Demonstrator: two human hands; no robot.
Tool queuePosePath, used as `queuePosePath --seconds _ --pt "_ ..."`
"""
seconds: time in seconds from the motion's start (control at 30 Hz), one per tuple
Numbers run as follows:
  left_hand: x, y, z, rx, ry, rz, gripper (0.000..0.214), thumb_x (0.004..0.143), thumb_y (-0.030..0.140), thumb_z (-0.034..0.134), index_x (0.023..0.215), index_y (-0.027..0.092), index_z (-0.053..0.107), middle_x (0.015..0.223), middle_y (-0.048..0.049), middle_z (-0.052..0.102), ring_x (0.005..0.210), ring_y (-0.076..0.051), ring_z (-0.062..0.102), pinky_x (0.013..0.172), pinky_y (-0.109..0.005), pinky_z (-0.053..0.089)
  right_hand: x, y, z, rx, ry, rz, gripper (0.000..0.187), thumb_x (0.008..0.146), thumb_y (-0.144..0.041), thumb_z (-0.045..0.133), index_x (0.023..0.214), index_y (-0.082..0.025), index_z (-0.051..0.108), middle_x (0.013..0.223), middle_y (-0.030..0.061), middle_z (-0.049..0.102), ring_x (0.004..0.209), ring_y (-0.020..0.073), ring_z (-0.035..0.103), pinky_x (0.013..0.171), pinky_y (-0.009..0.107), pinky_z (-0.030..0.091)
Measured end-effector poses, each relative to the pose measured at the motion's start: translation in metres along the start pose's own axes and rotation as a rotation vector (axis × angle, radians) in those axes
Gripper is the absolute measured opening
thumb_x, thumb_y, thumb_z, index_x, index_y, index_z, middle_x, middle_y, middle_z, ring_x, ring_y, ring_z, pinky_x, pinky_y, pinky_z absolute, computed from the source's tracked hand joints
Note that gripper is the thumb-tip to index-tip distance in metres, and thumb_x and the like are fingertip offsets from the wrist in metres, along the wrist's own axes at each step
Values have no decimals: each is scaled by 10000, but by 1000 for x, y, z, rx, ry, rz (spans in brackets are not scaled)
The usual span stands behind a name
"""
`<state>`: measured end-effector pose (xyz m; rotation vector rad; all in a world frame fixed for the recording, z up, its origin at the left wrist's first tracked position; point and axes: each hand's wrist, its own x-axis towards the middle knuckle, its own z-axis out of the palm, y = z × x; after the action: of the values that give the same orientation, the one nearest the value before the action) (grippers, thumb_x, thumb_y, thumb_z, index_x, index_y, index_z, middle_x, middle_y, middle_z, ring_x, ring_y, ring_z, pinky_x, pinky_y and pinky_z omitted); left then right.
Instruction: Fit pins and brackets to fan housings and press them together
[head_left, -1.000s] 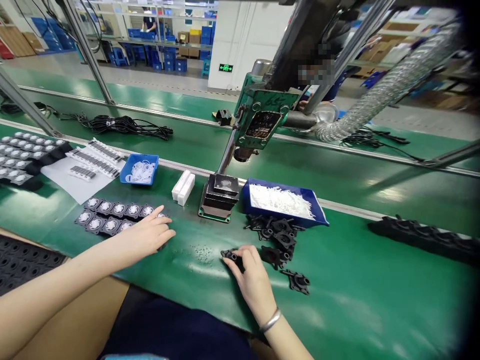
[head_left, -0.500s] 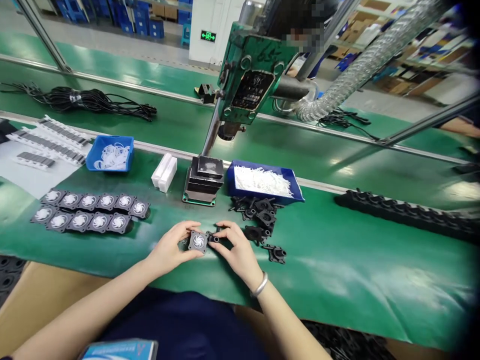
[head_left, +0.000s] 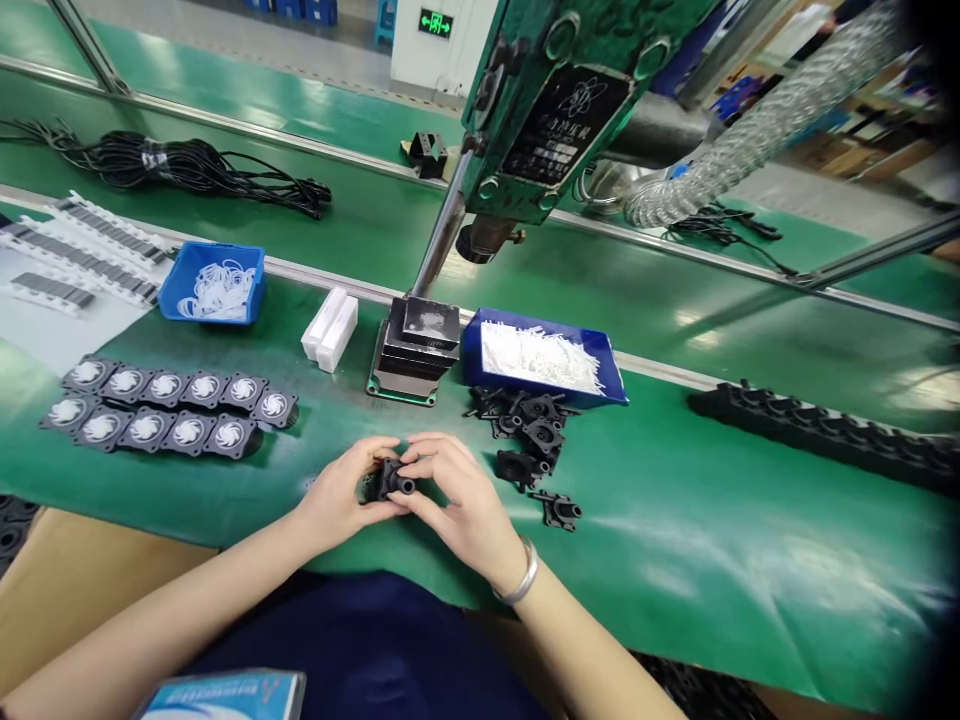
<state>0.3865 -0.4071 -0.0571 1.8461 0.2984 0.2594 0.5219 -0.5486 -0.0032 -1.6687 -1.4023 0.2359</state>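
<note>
My left hand (head_left: 341, 495) and my right hand (head_left: 457, 500) meet over the green belt (head_left: 712, 560), both closed on a small black plastic part (head_left: 391, 478) held between the fingertips. The white-fan square piece seen before is hidden behind the black part. Just right of my hands lies a loose heap of black plastic housings (head_left: 536, 440). Left of my hands two rows of black squares with white fans (head_left: 169, 405) lie flat on the belt.
A green press (head_left: 547, 110) stands above a black fixture block (head_left: 416, 345). A blue tray of white pins (head_left: 544, 360), two white blocks (head_left: 330, 328), a blue bin of white rings (head_left: 214, 285), grey strips (head_left: 82, 255), black cables (head_left: 187, 165) and a black strip (head_left: 825, 440) surround it.
My left hand left the fan rows with one fan square and came to the middle. My right hand brought a black housing to it; both parts are now pressed together.
</note>
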Motion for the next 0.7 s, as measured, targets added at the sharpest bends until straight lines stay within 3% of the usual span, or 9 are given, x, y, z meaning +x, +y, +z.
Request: queuePosePath --seconds 0.3,0.7 --pt "2 4 -4 65 -17 51 566 798 339 771 1286 261 495 1196 -73 645 1094 -242 661 965 -402 561 -6 6 5 77 -69 117 131 904 -317 668 967 -218 611 1000 70 654 1070 218 617 921 398 535" --pt "6 12 -9 104 -21 105 536 762 245 790 1232 240 533 1185 -57 658 1083 -226 658 954 -373 565 -8 9 9 102 -42 87 128 908 -288 665 991 -222 593 1018 64 645 1068 205 607 928 382 524"
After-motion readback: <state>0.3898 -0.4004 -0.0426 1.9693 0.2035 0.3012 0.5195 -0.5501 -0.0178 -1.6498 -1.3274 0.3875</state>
